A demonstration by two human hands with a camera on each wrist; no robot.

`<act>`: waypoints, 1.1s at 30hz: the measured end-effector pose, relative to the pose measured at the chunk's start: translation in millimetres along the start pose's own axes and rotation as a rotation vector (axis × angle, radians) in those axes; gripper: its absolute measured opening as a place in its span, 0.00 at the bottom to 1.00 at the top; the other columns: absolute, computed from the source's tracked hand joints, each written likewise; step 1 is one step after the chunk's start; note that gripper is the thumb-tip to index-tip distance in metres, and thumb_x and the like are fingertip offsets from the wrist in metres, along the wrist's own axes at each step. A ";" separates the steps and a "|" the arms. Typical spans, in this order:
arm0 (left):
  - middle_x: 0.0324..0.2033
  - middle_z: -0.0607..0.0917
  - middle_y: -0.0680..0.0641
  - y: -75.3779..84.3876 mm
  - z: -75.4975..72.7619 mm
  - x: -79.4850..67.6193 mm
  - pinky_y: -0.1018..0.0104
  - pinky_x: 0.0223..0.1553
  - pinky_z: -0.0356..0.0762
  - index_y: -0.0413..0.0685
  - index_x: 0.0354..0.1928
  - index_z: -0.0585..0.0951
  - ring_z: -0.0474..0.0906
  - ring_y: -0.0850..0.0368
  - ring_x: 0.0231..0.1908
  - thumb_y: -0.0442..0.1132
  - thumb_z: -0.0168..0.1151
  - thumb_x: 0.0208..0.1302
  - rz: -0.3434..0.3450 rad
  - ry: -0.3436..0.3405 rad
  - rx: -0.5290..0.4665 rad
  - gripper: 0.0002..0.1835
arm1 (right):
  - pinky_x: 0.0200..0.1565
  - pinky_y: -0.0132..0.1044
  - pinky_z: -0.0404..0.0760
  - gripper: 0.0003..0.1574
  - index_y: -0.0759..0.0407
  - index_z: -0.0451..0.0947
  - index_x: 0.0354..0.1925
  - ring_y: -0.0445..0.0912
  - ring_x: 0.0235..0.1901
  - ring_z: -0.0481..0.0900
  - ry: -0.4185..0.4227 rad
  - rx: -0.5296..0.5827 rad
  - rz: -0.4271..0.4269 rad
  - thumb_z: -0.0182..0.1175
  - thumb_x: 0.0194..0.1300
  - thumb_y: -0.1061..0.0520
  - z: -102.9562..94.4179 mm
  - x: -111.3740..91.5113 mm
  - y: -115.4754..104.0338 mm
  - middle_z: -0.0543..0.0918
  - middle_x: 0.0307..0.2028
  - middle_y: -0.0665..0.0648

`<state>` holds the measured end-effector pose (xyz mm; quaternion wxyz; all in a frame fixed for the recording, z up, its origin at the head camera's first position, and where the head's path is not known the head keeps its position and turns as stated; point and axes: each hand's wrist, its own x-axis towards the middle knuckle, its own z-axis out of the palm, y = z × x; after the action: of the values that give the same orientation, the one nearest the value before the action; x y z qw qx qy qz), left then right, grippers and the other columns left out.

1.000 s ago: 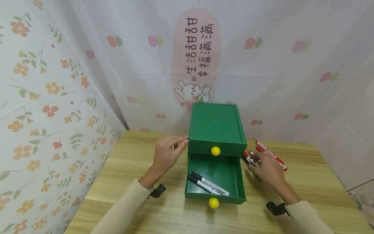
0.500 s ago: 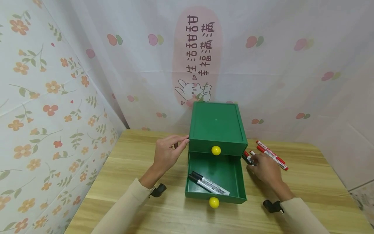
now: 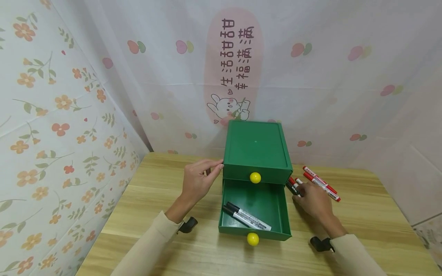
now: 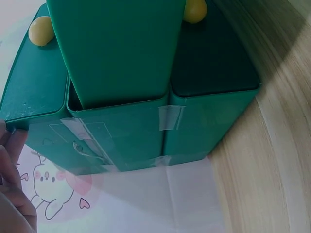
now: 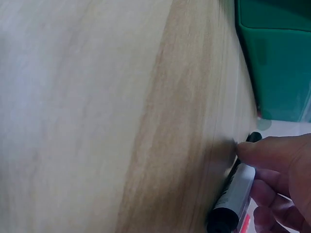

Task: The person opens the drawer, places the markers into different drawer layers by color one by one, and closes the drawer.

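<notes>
A green cabinet [image 3: 255, 143] with yellow knobs stands on the table, its lower drawer [image 3: 269, 203] pulled out. Two black-capped whiteboard markers [image 3: 250, 219] lie in that drawer. My left hand [image 3: 198, 180] touches the cabinet's front left edge with thumb and fingertips; in the left wrist view the fingers [image 4: 16, 145] meet the side wall. Right of the cabinet, my right hand [image 3: 314, 199] reaches down to the markers on the table. The right wrist view shows its thumb and fingers about a black-and-white marker [image 5: 238, 187], the thumb at its black end.
Two red markers [image 3: 321, 184] lie on the table beyond my right hand. More red-capped ones [image 3: 298, 181] show between that hand and the cabinet. Behind the wooden table [image 3: 159, 172] hangs a printed curtain [image 3: 321, 115]; a flowered one [image 3: 69, 134] is at the left.
The right hand and wrist have shifted slightly left, while the fingers stay low over the markers. My left hand keeps its place at the cabinet edge.
</notes>
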<state>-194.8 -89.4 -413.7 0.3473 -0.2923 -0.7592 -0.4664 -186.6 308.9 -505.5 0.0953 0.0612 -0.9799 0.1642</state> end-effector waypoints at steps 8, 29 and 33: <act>0.34 0.88 0.54 0.9 -0.1 -2.9 0.74 0.17 0.65 0.46 0.44 0.89 0.73 0.65 0.21 0.41 0.69 0.63 -0.036 -0.017 -0.003 0.10 | 0.26 0.44 0.74 0.17 0.61 0.85 0.38 0.48 0.28 0.76 0.022 0.005 0.005 0.76 0.51 0.55 2.3 -0.8 0.4 0.80 0.29 0.54; 0.43 0.88 0.51 -7.7 6.7 -25.0 0.68 0.25 0.78 0.47 0.47 0.88 0.82 0.55 0.30 0.46 0.70 0.62 -0.189 -0.141 0.066 0.15 | 0.26 0.44 0.74 0.15 0.61 0.84 0.38 0.49 0.28 0.75 0.009 0.032 0.052 0.73 0.55 0.54 6.6 -3.9 -1.5 0.80 0.30 0.55; 0.41 0.88 0.51 -12.2 8.1 -30.2 0.68 0.26 0.79 0.47 0.45 0.89 0.81 0.61 0.29 0.44 0.70 0.61 -0.181 -0.147 0.076 0.12 | 0.26 0.44 0.74 0.15 0.62 0.84 0.38 0.49 0.28 0.75 0.003 0.035 0.061 0.73 0.54 0.54 6.2 -4.0 -2.2 0.80 0.30 0.55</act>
<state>-188.5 -90.5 -446.7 0.2582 -0.2424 -0.8231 -0.4439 -183.4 305.1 -511.4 0.0909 0.0326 -0.9782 0.1840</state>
